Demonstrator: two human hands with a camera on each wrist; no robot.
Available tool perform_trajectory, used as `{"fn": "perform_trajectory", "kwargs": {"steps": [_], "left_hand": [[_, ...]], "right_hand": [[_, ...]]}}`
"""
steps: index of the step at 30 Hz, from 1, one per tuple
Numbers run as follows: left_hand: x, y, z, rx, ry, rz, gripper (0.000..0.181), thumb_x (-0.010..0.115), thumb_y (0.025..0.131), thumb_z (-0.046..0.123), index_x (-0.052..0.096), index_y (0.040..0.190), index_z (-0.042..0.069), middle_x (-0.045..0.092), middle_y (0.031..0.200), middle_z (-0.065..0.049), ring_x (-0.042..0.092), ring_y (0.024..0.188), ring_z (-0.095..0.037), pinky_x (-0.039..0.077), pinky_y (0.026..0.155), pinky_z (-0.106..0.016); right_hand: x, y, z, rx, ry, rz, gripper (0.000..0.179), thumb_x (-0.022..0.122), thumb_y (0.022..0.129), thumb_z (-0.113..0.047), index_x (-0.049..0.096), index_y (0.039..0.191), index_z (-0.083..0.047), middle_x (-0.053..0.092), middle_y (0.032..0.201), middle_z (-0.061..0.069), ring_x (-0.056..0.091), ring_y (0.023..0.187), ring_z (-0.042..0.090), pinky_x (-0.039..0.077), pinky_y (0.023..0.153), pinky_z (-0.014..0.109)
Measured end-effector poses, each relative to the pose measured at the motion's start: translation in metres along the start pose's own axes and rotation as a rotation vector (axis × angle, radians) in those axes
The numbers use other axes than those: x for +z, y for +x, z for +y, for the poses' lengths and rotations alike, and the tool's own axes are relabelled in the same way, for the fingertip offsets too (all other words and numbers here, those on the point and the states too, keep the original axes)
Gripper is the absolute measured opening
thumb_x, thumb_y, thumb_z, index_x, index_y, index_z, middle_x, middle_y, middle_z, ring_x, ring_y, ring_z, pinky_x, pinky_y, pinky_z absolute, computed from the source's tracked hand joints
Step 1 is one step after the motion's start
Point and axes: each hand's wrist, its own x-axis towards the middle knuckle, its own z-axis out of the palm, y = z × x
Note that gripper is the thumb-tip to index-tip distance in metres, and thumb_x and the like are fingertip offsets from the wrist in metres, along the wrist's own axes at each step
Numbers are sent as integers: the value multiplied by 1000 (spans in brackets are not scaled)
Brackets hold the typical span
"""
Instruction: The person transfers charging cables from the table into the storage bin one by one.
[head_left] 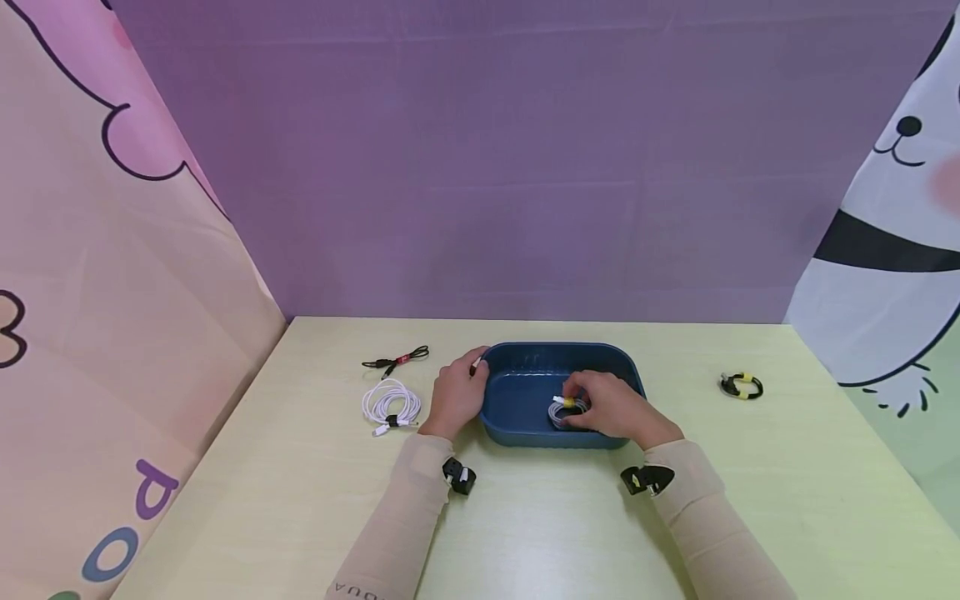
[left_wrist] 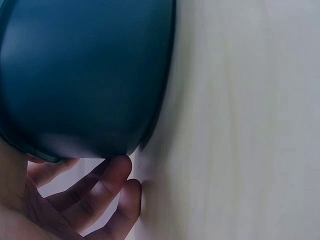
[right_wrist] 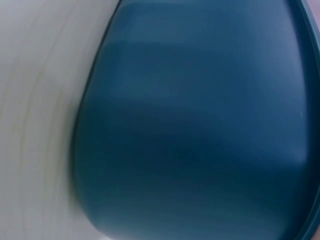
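Note:
A blue rectangular basin point(head_left: 517, 437) stands on the table. My left hand point(head_left: 456, 398) grips its left end; in the left wrist view the fingers point(left_wrist: 92, 200) bend against the outside wall, below the rim. Over the basin's right half, my right hand point(head_left: 611, 406) reaches in and pinches a coiled white-grey cable point(head_left: 557, 412) that has a yellow tie. In the right wrist view the basin's outer wall point(right_wrist: 190, 125) fills most of the picture and hides the right hand's fingers and the cable.
Left of the basin lie a coiled white cable point(head_left: 375, 406) with a black tie and, behind it, a black cable point(head_left: 382, 363) with a red tie. A small black cable coil point(head_left: 756, 387) with yellow ties lies at the far right. A purple backdrop point(head_left: 480, 183) hangs behind the table.

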Motion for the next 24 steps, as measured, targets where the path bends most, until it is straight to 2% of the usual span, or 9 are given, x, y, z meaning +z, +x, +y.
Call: {"fn": "perform_trajectory", "kwargs": {"steps": [7,15,24], "left_hand": [[-1,0,0,14,4,3,39,48,107,28,61,143,21,73,102,-9,66,88,-28,52,77,-43],[0,1,0,0,0,4,39,48,107,29,61,143,21,73,103,-9,66,88,-27,52,77,-43],[1,2,-1,-4,-2,7,39,48,107,29,61,143,22,74,107,-10,67,93,-29,54,82,-46]], "right_hand": [[1,1,1,3,4,-17,37,84,85,-25,70,113,-7,70,105,3,62,90,16,56,86,38],[2,2,3,14,25,-30,41,84,85,-31,70,116,-8,70,102,1,62,89,14,56,86,37],[2,2,3,17,80,-43,33,80,90,-25,68,115,-7,71,98,1,65,86,11,57,84,35]]}}
